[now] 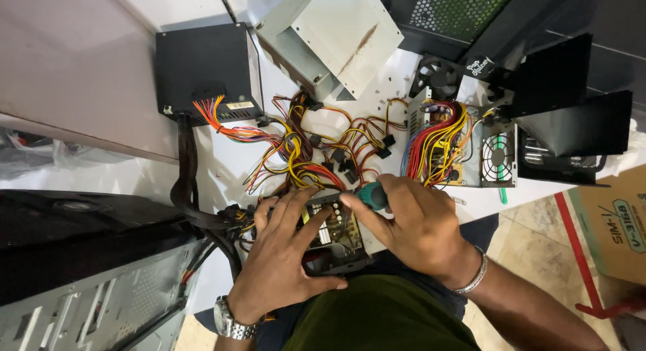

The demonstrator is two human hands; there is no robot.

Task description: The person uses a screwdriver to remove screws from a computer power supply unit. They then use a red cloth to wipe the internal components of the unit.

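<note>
My left hand (279, 253) lies over an opened power supply unit (340, 238) at the table's near edge, fingers spread along its circuit board and metal frame. My right hand (420, 223) grips a screwdriver with a green handle (371, 195), its tip pointing down into the unit. A tangle of red, yellow, black and orange wires (313, 152) spreads out just beyond both hands. Much of the unit is hidden under my hands.
A black power supply box (202, 65) sits at the back left. A grey metal casing (340, 34) lies at the back. Another opened power supply with a fan (471, 149) stands on the right. A computer case (81, 270) lies at the left, a cardboard box (616, 223) on the floor.
</note>
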